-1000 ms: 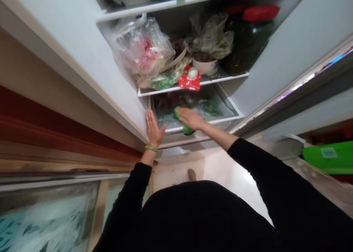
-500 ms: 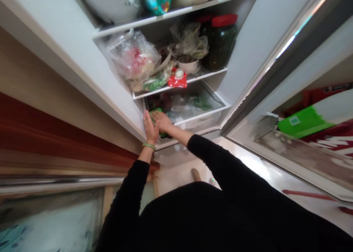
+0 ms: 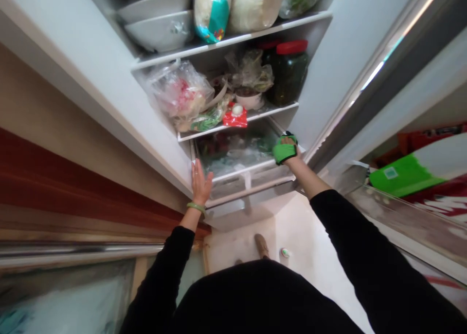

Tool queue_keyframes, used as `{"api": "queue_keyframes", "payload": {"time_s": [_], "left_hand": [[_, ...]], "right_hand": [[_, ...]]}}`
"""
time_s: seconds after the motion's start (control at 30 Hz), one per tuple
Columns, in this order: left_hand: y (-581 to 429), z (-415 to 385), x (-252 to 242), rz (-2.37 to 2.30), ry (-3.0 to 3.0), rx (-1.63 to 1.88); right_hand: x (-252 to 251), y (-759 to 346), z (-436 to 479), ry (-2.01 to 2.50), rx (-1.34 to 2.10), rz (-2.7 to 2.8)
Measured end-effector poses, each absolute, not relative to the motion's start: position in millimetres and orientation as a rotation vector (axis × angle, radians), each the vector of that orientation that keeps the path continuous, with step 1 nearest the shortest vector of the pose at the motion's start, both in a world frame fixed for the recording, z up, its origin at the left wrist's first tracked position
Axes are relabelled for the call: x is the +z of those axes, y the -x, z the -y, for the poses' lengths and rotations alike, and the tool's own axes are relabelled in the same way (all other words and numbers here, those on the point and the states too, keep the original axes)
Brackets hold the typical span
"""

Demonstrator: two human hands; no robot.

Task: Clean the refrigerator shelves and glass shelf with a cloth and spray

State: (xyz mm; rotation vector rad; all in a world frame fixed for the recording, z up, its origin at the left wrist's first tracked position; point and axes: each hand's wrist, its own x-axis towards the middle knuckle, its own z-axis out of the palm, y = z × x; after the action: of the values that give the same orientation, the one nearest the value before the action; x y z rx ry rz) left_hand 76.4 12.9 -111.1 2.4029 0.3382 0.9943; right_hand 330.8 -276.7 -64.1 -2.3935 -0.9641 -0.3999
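Nearest the camera, a black-sleeved torso and a foot on the pale floor are seen. The left hand is laid flat, fingers spread and gripping nothing, against the left front corner of the clear drawer, which is pulled partly out. The right hand is closed around a green cloth and pressed on the drawer's right rim, near the fridge wall. Inside the drawer, bagged vegetables are dimly made out through the plastic. On the glass shelf just above, a clear bag, a red packet with a white egg-like item, a small bowl and a red-lidded dark jar are crowded together. It is judged that the drawer could be skewed and jammed if uneven pressure were applied by the two hands, and the red packet, lying at the shelf's front edge, could be knocked down by a raised wrist.
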Motion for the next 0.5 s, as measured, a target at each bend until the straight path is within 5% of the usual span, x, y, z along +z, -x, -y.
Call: {"api": "queue_keyframes", "payload": {"time_s": [0.27,0.5], "left_hand": [[-66.4,-10.2,-105.4,-0.346,-2.294,1.028],[-59.6,7.2,-88.7,-0.09,-2.542,1.118]], "right_hand": [[-64.2,-199.1,45.7,2.251,-0.17,1.5],[-89.4,-162.5,74.8,2.036,-0.256,1.685]]}}
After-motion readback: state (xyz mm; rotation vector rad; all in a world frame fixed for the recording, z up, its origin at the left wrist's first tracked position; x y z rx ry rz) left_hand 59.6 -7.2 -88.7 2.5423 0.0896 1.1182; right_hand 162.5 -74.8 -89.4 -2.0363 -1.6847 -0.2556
